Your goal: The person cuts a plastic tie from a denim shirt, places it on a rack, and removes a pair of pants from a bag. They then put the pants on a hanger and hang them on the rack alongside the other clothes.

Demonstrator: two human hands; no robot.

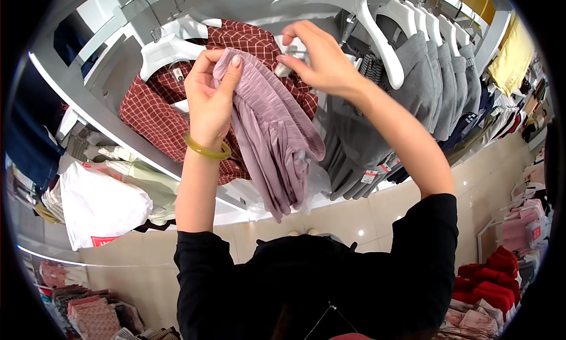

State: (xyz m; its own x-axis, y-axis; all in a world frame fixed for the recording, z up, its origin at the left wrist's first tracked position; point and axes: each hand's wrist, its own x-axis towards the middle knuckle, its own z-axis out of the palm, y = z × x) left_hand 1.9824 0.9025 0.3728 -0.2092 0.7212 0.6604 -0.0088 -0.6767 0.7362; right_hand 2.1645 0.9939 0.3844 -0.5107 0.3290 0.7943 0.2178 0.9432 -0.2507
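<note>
My left hand (211, 92), a yellow-green bangle on its wrist, pinches the gathered elastic waistband of mauve pants (277, 139) between thumb and fingers. The pants hang down in loose folds. To the right, my right hand (321, 60) is raised with thumb and fingers curved apart. A small whitish piece (289, 60) shows behind the gap between them, partly covered by the hand. Close beyond this hand is a white hanger (377, 42) without a garment over its near arm. Behind the pants, a dark red checked garment (153, 113) hangs on a white hanger (168, 52).
Several grey garments (413, 74) with price tags hang along the rack on the right. A white bag (103, 201) hangs at left beside pale clothes. Folded red clothes (489, 281) are stacked at lower right, and pink folded clothes (94, 316) at lower left.
</note>
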